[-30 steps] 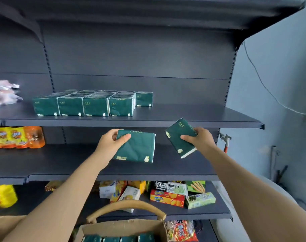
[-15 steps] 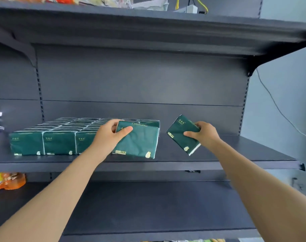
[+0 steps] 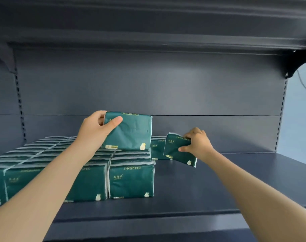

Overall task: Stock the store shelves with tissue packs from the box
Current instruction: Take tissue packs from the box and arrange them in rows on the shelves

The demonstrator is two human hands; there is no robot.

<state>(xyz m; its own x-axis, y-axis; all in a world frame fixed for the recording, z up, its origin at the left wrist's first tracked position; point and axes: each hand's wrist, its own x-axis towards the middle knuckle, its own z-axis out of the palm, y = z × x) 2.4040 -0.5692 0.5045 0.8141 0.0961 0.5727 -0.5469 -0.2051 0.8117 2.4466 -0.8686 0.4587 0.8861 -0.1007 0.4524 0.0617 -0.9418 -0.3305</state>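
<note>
My left hand (image 3: pixel 96 130) grips a dark green tissue pack (image 3: pixel 131 133) by its upper left corner and holds it upright above the rows of stocked packs (image 3: pixel 131 180). My right hand (image 3: pixel 197 142) pinches a second green pack (image 3: pixel 176 151), tilted, just above the shelf and right beside a lone pack (image 3: pixel 156 147) standing at the back. Several rows of the same green packs fill the left half of the dark shelf (image 3: pixel 218 186). The box is out of view.
The shelf's right half, from the packs to the upright (image 3: pixel 281 112), is bare dark metal. Another shelf (image 3: pixel 148 37) hangs overhead. A pale wall with a cable (image 3: pixel 304 84) shows at the far right.
Both hands have risen from the lower shelf level and reached over the tissue shelf. The left pack now hangs above the stocked rows; the right pack has moved back beside the lone rear pack.
</note>
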